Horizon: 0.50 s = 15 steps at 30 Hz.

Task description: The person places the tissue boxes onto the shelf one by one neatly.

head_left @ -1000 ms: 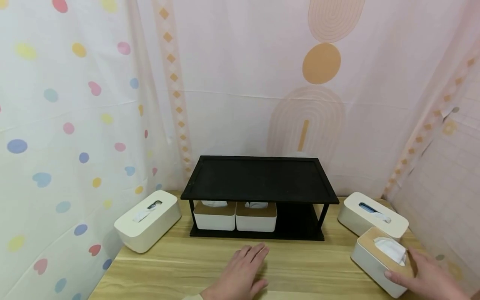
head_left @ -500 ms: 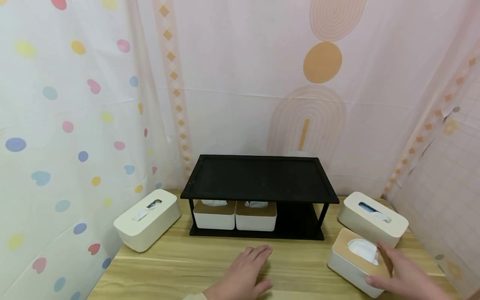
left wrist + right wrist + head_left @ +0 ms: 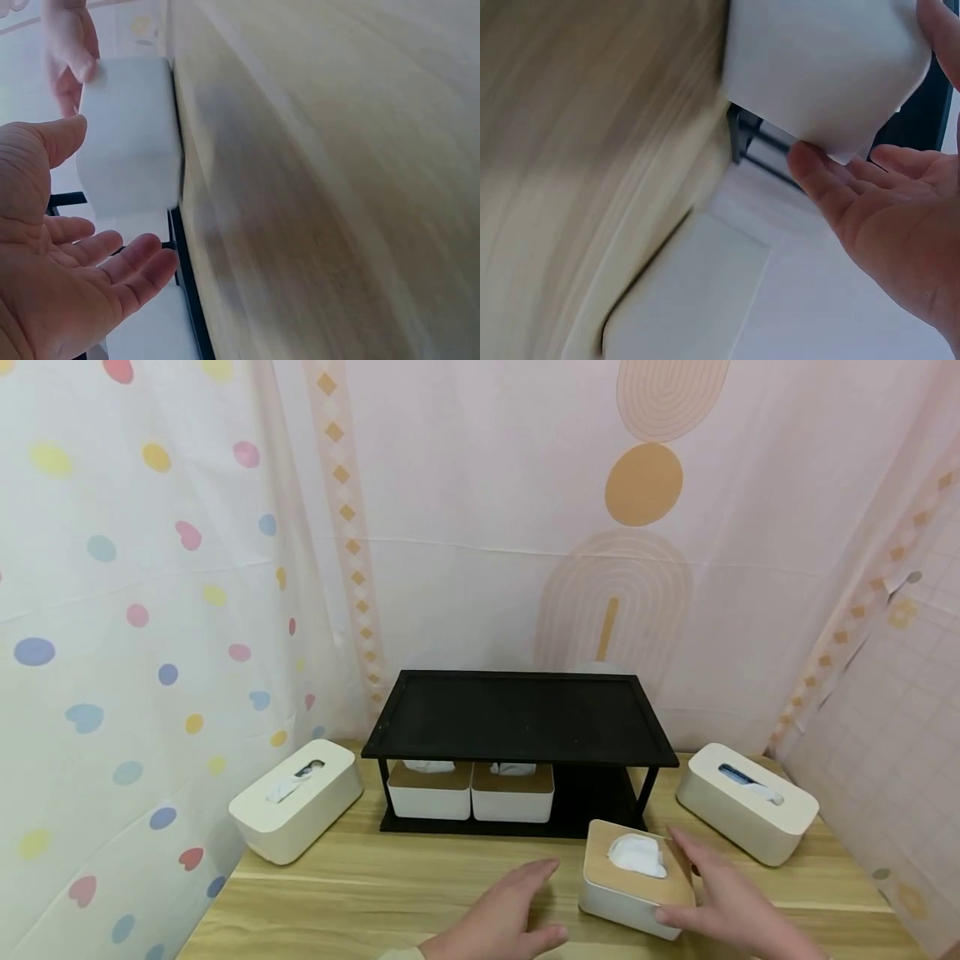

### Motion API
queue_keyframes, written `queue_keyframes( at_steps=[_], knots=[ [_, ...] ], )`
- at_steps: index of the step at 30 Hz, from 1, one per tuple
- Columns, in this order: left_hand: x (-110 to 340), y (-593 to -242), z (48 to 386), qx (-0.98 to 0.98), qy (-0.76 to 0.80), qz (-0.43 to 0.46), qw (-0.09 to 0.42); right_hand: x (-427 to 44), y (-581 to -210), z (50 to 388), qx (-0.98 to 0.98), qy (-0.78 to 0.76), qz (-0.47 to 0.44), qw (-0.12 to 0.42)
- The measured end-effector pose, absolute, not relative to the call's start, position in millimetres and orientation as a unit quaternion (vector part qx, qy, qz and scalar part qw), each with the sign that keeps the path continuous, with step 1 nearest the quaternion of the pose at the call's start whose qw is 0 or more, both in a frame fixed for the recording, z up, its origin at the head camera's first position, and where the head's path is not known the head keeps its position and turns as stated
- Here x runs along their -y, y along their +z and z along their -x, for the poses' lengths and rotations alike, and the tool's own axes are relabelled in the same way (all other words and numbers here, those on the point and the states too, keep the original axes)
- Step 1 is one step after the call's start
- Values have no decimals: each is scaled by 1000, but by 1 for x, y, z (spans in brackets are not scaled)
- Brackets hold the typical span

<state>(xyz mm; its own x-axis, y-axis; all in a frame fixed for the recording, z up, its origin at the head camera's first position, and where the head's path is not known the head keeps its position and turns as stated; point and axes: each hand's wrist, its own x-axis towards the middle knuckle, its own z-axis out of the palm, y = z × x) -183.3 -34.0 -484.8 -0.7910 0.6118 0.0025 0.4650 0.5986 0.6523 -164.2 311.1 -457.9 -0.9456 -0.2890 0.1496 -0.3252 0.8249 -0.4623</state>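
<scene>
A tissue box (image 3: 637, 878) with a wood-look lid and white sides is at the front right of the table, a white tissue poking from its slot. Its right end is held by my right hand (image 3: 723, 893), thumb on the near side and fingers on the far side; the right wrist view shows the white box wall (image 3: 817, 67) between them. To the left of the box, my left hand (image 3: 498, 914) is apart from it, fingers extended and thumb spread. The left wrist view has this left hand (image 3: 82, 262) with nothing in its grasp.
Behind stands a low black two-tier shelf (image 3: 517, 714). Two similar tissue boxes, a left one (image 3: 431, 795) and a right one (image 3: 512, 797), sit on its lower tier. Longer cream tissue boxes flank it, one at left (image 3: 300, 802) and one at right (image 3: 746, 802).
My right hand has moved the wood-lidded tissue box leftward, away from the right cream box, and turned it somewhat. My left hand has shifted slightly right, its thumb and fingers spread toward the box.
</scene>
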Motion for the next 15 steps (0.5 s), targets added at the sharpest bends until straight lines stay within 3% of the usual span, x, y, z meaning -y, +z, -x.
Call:
queue_keyframes(
  at_steps=[7, 15],
  knots=[
    [34, -484, 181, -879, 360, -282, 136, -290, -460, 172, 939, 305, -160, 21],
    [38, -485, 184, -855, 412, -265, 168, -284, -463, 176, 913, 389, -119, -42]
  ],
)
